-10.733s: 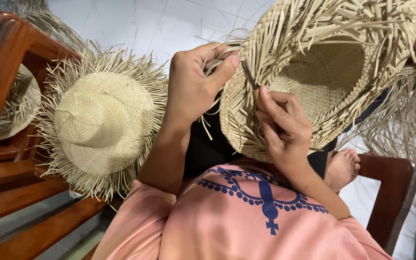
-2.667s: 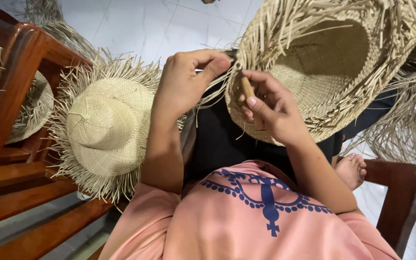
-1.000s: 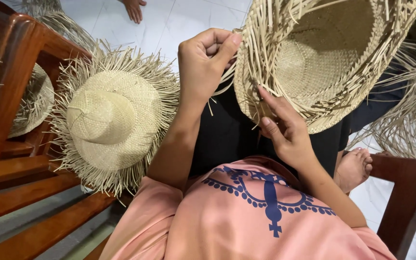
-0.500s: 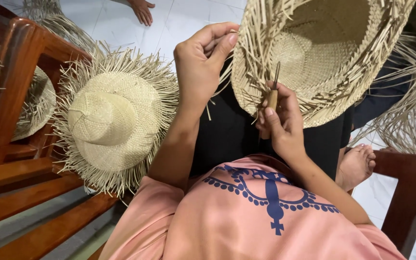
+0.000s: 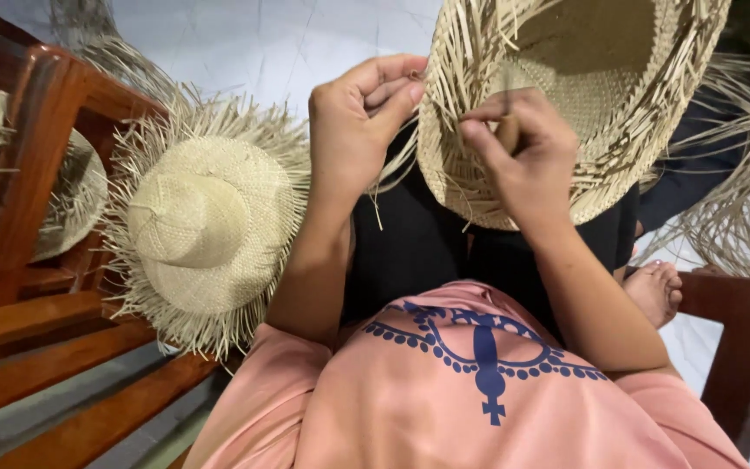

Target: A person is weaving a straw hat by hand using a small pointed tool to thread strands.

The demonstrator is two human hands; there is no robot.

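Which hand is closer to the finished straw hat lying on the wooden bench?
Left. The left hand pinches the brim of the unfinished hat, just right of the finished straw hat. The right hand works farther right, on that same brim.

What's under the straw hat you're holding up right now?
Under the held hat show dark trousers and a bare foot. The right hand covers part of its brim; what lies behind the crown is hidden.

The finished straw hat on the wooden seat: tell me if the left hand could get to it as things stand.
Probably yes. The finished hat lies in the open just beside the left forearm, nothing between them, but the left hand first has to release its grip on the unfinished hat's brim.
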